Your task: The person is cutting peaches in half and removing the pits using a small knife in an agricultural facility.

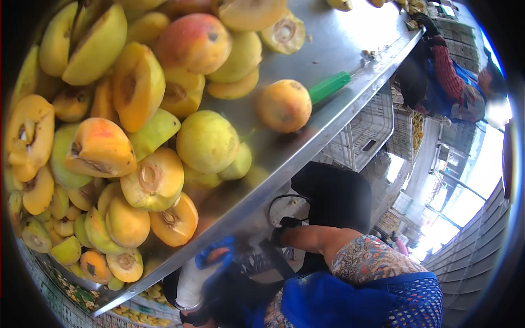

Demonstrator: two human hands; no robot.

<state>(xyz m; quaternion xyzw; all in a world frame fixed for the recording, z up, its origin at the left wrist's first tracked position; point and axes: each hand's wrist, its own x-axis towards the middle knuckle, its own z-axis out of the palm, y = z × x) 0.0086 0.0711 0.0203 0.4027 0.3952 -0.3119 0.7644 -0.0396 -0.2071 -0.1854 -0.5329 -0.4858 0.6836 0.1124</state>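
Below the edge of a steel table [306, 156], my left hand [214, 261] wears a white and blue glove. Its fingers curl round something with a reddish patch that I cannot make out. To its right, my right hand [280, 232] is dark at the end of a bare forearm and a flowered sleeve; blur and shadow hide its fingers. Yellow peaches [206, 141], whole and halved, are heaped on the table's left, with pits or hollows showing in the cut ones. Apart from the heap, one blushed peach [284, 105] lies against a green handle [329, 87].
White plastic crates [361, 131] stand beyond the table's edge, one holding yellow fruit. Farther along the table, a co-worker in a red sleeve [447, 71] and blue apron leans toward it. A black rounded shape [333, 194] is beyond my right forearm. More fruit [139, 316] shows below the table's near corner.
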